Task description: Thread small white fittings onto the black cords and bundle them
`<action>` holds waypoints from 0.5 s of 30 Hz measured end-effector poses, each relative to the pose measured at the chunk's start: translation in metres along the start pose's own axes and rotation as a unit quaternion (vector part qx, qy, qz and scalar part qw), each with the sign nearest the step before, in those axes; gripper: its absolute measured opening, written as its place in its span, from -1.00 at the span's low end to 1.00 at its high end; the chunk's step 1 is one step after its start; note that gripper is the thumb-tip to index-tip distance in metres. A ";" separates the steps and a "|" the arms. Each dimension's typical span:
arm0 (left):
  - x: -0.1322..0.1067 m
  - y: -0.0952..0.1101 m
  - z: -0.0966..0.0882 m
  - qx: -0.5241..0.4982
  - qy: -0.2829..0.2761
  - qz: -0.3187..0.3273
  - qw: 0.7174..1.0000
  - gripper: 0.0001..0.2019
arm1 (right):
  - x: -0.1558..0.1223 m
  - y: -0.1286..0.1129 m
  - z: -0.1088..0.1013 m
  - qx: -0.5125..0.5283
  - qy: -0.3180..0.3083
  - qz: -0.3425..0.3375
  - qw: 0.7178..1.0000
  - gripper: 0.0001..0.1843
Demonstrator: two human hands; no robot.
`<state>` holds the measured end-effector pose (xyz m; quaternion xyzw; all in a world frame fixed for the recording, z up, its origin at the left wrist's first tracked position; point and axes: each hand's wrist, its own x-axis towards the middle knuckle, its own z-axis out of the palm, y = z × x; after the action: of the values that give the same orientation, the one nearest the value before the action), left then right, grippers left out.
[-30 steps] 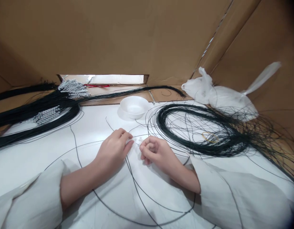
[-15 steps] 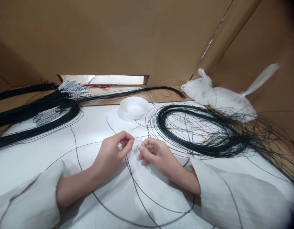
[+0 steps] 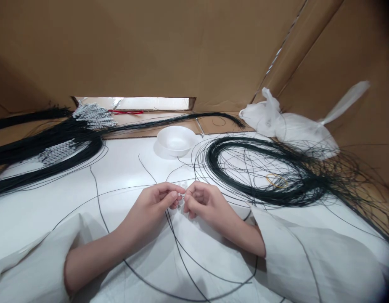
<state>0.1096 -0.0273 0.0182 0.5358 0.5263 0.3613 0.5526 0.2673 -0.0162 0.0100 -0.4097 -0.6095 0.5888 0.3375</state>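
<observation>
My left hand (image 3: 156,204) and my right hand (image 3: 204,203) meet fingertip to fingertip over the white table (image 3: 125,168). The left thumb and forefinger pinch a tiny white bead (image 3: 180,195). The right fingers are curled and pinch the end of a thin black cord (image 3: 178,244), which loops back toward me across the table. A few more small white beads (image 3: 184,185) lie just beyond the fingertips.
A white bowl (image 3: 177,141) stands behind the hands. A big coil of black cords (image 3: 260,172) with a yellow rubber band (image 3: 278,181) lies right. Bundles of beaded black cords (image 3: 55,145) lie left. A white plastic bag (image 3: 292,126) sits far right. Cardboard walls (image 3: 181,50) enclose everything.
My left hand rose from the table, turned with a white bead pinched in it, and came over to touch the right fingertips. The right hand hardly moved.
</observation>
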 end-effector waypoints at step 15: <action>0.000 -0.005 0.000 -0.049 -0.025 -0.011 0.998 -0.85 | 0.000 0.001 -0.001 0.004 0.009 0.008 1.000 -0.94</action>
<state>0.1090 -0.0280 0.0135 0.5109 0.4999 0.3674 0.5951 0.2679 -0.0158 0.0091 -0.4183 -0.6011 0.5902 0.3397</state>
